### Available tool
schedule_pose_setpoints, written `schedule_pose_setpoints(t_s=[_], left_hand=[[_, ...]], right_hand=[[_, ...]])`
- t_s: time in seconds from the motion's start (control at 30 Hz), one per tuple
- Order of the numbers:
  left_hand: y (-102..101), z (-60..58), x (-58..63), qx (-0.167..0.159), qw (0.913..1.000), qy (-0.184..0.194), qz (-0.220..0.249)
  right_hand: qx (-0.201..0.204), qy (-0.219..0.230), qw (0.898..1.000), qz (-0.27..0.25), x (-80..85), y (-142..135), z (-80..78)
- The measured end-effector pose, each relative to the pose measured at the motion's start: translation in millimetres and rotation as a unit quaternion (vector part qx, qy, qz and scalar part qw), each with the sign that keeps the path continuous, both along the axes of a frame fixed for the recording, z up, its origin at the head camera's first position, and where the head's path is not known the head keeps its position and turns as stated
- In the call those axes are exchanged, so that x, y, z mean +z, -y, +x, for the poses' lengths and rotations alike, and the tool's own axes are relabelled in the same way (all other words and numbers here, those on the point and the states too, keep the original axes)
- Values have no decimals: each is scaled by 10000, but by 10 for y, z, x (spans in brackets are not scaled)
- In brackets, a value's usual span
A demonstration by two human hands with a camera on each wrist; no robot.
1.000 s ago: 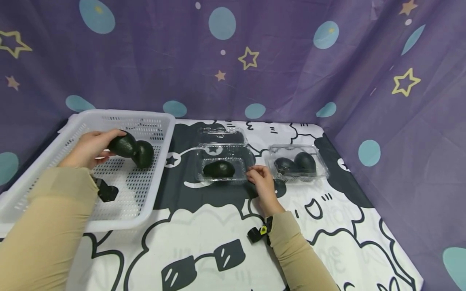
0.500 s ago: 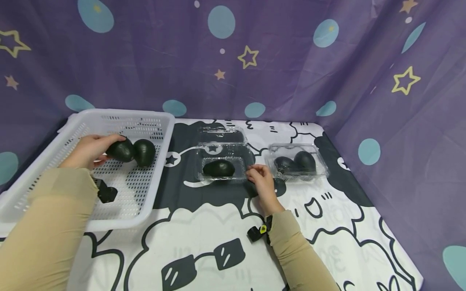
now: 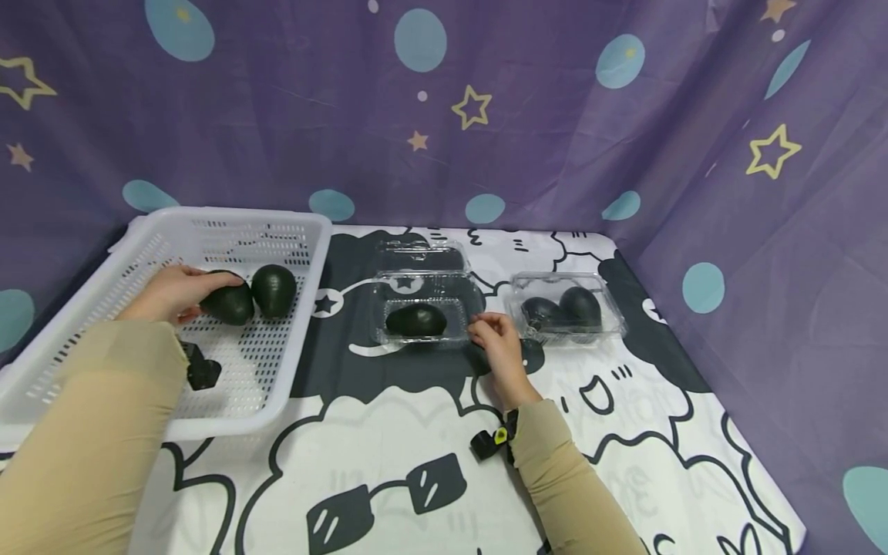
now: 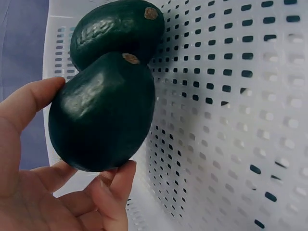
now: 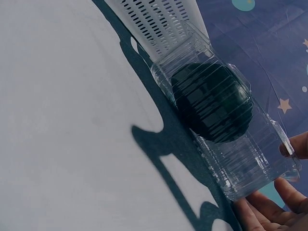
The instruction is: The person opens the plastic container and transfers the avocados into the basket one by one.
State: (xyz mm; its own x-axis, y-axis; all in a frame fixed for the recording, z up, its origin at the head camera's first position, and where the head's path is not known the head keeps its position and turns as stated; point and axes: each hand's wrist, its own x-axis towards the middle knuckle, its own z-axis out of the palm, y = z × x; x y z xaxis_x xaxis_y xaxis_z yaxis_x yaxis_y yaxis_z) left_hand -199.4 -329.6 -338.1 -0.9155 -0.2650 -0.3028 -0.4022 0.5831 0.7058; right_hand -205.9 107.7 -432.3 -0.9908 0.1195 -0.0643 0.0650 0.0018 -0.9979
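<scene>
Gripping a glossy dark-green avocado (image 3: pixel 230 308) between thumb and fingers of the left hand (image 3: pixel 169 294) — inside the white perforated plastic basket (image 3: pixel 215 429), just beside a second dark-green avocado (image 3: pixel 274 291). Pinching with the grip of the right hand (image 3: pixel 501 347), right of the basket, the edge of an open clear plastic clamshell (image 3: pixel 456 317) — with a third dark-green avocado (image 3: pixel 416 320) inside. Also showing, farther right of the basket, a clear plastic box (image 3: pixel 565 337) holding two dark avocados (image 3: pixel 580 308).
</scene>
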Motion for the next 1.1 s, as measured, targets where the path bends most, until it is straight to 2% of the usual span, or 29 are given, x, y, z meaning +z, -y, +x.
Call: schedule_pose_setpoints(t_s=[0.33,0.57,1.1], left_hand=[[-6,11,-13,-191,9996,67,-187],[20,-15,-72,-309,9987,165,-374],[-25,6,-21,-477,9972,306,-489]], right_hand=[[47,-13,10000,8,-2,-4,-6],[50,-1,10000,-24,-12,-9,-15],[-8,-25,10000,-17,-11,-1,-10]])
